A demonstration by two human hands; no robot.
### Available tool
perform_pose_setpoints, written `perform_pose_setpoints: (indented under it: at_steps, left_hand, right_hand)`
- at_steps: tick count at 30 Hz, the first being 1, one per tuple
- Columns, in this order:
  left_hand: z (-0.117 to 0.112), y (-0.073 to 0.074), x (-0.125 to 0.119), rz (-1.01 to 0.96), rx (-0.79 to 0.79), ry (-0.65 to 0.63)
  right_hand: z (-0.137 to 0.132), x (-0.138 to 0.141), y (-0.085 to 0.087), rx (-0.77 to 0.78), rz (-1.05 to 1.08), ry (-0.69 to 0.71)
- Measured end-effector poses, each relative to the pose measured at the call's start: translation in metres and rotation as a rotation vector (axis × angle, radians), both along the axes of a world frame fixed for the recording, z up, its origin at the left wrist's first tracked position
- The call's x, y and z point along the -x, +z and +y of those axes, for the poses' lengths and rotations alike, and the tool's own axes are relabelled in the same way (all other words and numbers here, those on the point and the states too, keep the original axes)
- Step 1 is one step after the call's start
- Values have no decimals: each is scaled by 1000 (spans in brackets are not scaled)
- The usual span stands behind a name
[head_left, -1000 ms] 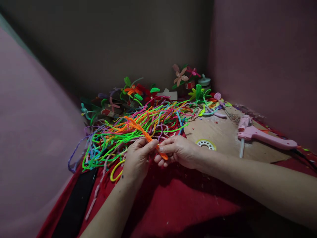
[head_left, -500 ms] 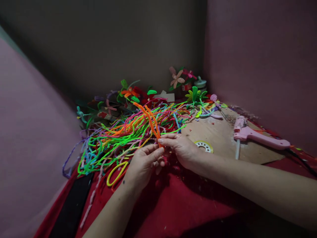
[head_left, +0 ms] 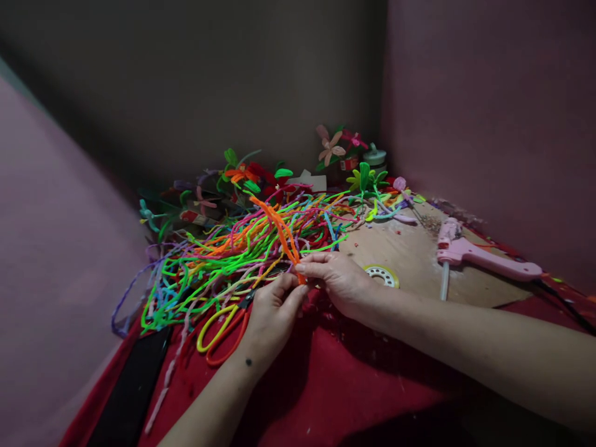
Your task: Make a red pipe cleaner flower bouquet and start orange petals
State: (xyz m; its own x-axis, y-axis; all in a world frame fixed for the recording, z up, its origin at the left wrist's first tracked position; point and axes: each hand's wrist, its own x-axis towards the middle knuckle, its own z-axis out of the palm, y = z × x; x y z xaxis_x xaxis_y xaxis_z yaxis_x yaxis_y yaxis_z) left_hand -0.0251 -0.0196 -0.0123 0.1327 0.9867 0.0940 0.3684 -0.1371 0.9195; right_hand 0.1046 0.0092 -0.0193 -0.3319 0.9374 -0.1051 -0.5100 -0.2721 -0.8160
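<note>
Orange pipe cleaners (head_left: 282, 226) rise from between my fingertips, their upper ends leaning to the left. My left hand (head_left: 277, 307) pinches their lower end between thumb and forefinger. Just above that, my right hand (head_left: 330, 273) grips the same orange stems, its fingertips almost touching those of the left. Behind both hands spreads a tangled pile of coloured pipe cleaners (head_left: 223, 254). Scissors with yellow and red handles (head_left: 222, 332) lie beside my left wrist, their blades hidden by the pile and my hand.
A pink glue gun (head_left: 484, 254) with a glue stick lies on a brown board (head_left: 414, 248) at the right. A tape roll (head_left: 382, 277) is by my right wrist. Pipe-cleaner flowers (head_left: 330, 148) and a lidded jar (head_left: 375, 156) stand at the back. Red cloth (head_left: 354, 385) covers the table.
My left hand has turned and shifted slightly, uncovering more of the scissors. The orange stems' upper parts have drawn closer together. My right hand keeps its hold.
</note>
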Motion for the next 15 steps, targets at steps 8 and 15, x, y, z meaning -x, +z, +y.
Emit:
perform_pose_setpoints:
  at_steps: [8, 15]
  left_hand:
    - [0, -7, 3, 88, -73, -4]
    - [6, -14, 11, 440, -457, -41]
  right_hand:
    - [4, 0, -4, 12, 56, 50]
    - [4, 0, -2, -3, 12, 13]
